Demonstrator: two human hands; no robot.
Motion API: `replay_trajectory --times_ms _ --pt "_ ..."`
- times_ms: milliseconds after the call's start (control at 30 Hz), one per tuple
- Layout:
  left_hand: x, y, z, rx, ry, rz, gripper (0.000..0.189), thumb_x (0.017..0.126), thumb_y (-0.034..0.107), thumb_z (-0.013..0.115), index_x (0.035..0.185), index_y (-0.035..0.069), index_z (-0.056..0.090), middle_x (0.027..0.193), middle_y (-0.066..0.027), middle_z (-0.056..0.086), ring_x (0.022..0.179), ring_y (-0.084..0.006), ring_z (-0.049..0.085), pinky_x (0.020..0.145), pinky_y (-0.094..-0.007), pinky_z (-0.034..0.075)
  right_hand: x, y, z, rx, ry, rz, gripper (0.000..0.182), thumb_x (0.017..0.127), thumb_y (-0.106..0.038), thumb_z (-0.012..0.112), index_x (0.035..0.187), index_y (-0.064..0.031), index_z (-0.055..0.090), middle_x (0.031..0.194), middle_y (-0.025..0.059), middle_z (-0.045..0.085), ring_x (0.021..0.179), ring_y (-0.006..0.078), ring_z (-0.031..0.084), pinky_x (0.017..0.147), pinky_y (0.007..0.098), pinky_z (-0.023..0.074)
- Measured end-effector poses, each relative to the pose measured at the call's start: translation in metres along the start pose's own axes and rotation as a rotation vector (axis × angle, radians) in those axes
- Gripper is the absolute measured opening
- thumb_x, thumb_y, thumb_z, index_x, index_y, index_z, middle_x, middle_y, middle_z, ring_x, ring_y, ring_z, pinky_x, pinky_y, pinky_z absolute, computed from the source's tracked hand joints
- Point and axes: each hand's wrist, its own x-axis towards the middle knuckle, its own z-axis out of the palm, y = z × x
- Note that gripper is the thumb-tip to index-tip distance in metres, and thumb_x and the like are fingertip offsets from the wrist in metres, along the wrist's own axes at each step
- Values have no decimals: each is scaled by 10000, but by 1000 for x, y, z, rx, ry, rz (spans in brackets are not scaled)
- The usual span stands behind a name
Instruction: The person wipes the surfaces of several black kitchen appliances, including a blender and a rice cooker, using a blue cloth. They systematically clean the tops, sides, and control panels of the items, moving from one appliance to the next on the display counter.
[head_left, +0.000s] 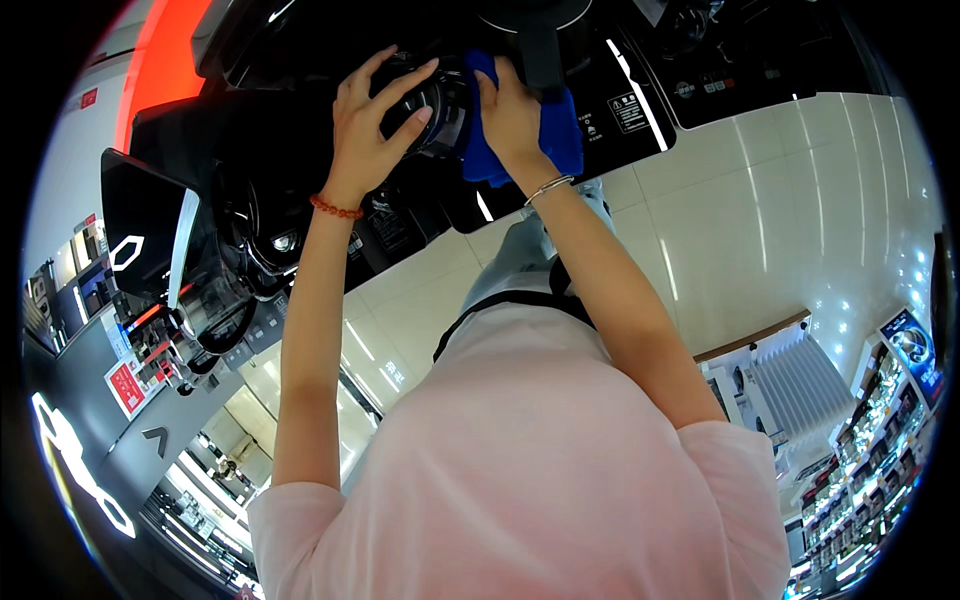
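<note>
My left hand (373, 124) is spread, thumb and fingers apart, over a round glossy black part (444, 105) on the cooktop. Its fingertips lie on or very near that part; contact is hard to make out against the dark surface. My right hand (514, 120) grips a blue cloth (561, 135) and presses it against the right side of the round part. Part of the cloth hangs over the front of the black glass cooktop (630, 90). The lower side of the round part is hidden in shadow.
A dark pan (541, 52) with its handle towards me stands just beyond the cloth. Another black cooktop (742, 82) adjoins on the right. Black appliances with a glass panel (142, 217) and a transparent jug (214, 307) stand on the left. Tiled floor (705, 195) shows below.
</note>
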Motion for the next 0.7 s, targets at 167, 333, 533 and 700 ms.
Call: replay_trajectory --times_ms 167,333,533,700 --pt "1 0 -2 56 -21 35 518 871 373 694 1379 334 602 1489 -107 460 1304 -328 424 1110 -477 307 1 -8 -1 32 -105 169 270 950 -231 637 1119 -23 606 851 232 685 753 385 698 638 430 580" --pt "1 2 1 26 -4 20 693 881 393 682 1513 262 430 1486 -111 452 1321 -312 416 1105 -462 306 11 -61 -18 112 -161 164 268 938 -216 639 1096 -5 594 758 223 672 725 388 686 633 438 547" --pt "3 6 -4 105 -40 45 690 906 327 669 1523 168 402 1486 -146 445 1351 -328 415 1141 -448 310 26 -27 3 51 -113 187 275 937 -238 650 1085 -6 649 807 229 695 757 376 700 672 436 565" --pt "2 4 -4 107 -42 10 672 904 351 667 1510 186 431 1485 -138 438 1339 -324 425 1133 -447 326 33 -24 6 -76 -205 257 263 940 -255 647 1059 -22 676 820 212 705 782 360 705 700 429 564"
